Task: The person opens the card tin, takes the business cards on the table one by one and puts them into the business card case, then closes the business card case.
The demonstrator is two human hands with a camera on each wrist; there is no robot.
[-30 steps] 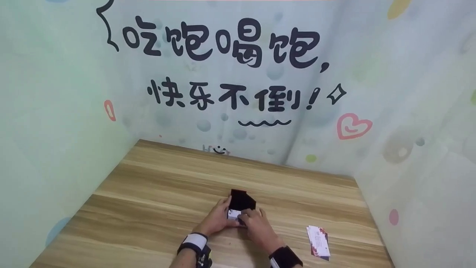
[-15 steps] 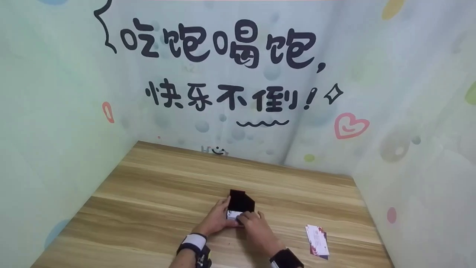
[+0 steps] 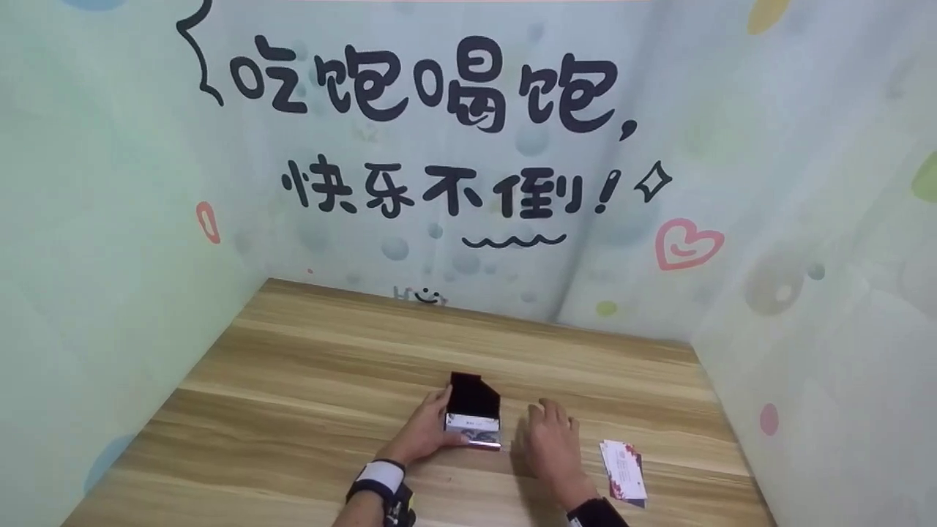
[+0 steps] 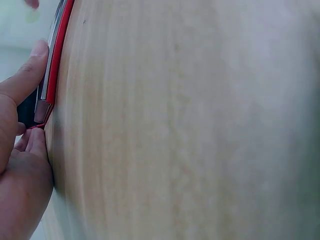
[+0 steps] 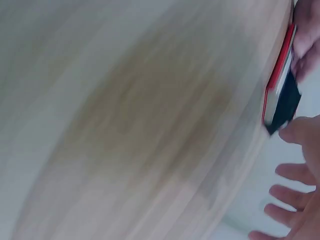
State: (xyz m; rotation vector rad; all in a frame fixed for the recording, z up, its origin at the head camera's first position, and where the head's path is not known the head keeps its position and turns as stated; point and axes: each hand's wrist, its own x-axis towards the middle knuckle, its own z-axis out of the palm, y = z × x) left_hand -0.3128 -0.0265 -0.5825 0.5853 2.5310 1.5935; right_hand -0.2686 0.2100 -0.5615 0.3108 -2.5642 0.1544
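Card case [image 3: 474, 399] lies open on the wood-grained tabletop [image 3: 329, 351], toward the person's side and between the two hands, its black flap pointing away and a red outer edge showing in both wrist views. Inside its nearer part sits a white card [image 3: 472, 422], with a shiny strip [image 3: 484, 443] at the near end. The left hand [image 3: 427, 433] has its grip pinching the case by the left side, thumb over the near part, fingers along the edge. The right hand [image 3: 553, 441] is near the case on its right, apart from it, and its grip is spread, thumb and fingers separated in the right wrist view. Farther right, a loose card [image 3: 622, 471] with red floral corners partly covers a dark card [image 3: 637, 503]. Behind rises a pale backdrop [image 3: 681, 88] with black lettering [image 3: 359, 80]
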